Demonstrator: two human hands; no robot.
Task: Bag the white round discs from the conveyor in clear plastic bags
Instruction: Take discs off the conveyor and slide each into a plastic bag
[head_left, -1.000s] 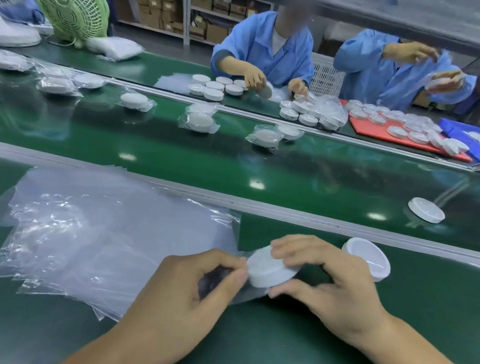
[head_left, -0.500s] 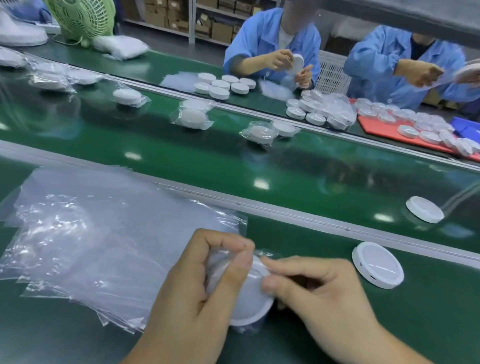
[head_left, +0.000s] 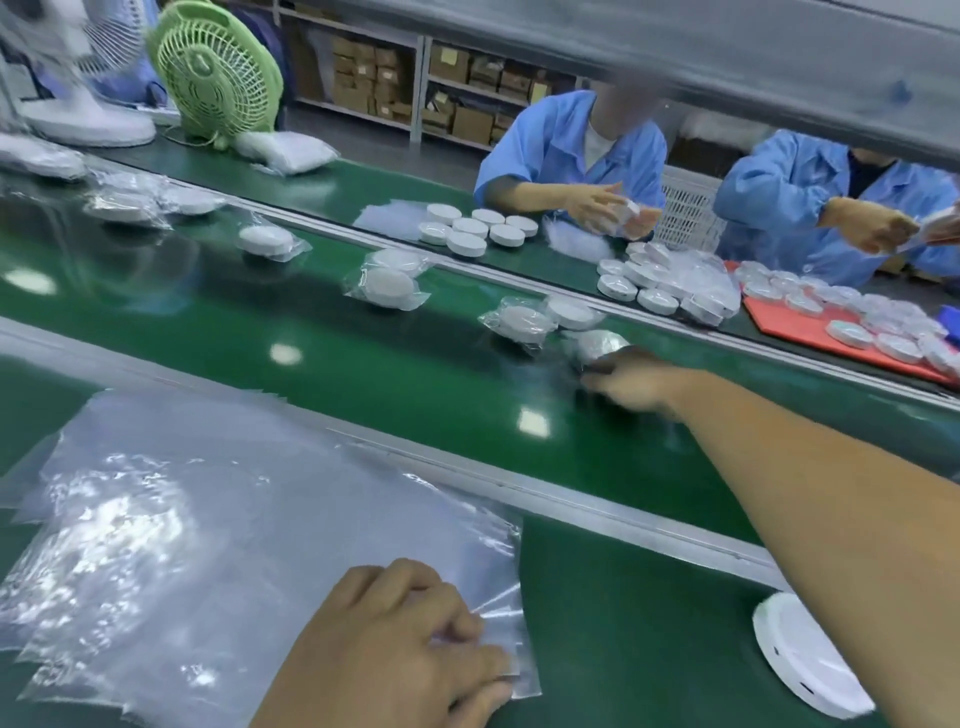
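Lying just beyond the blurred right hand (head_left: 628, 382), grip unreadable: bagged disc (head_left: 597, 345); left hand (head_left: 395, 649) pinching bags (head_left: 208, 519).

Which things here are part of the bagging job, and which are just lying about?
Job: clear bags, bare disc, bagged discs on the belt.
Lying about: green fan, cardboard boxes, white basket.

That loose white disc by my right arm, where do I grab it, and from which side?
Likely the rim. The white disc lies flat on the green table, so come from above and pinch across its low side wall. The right forearm covers its far right edge; the left side is open.
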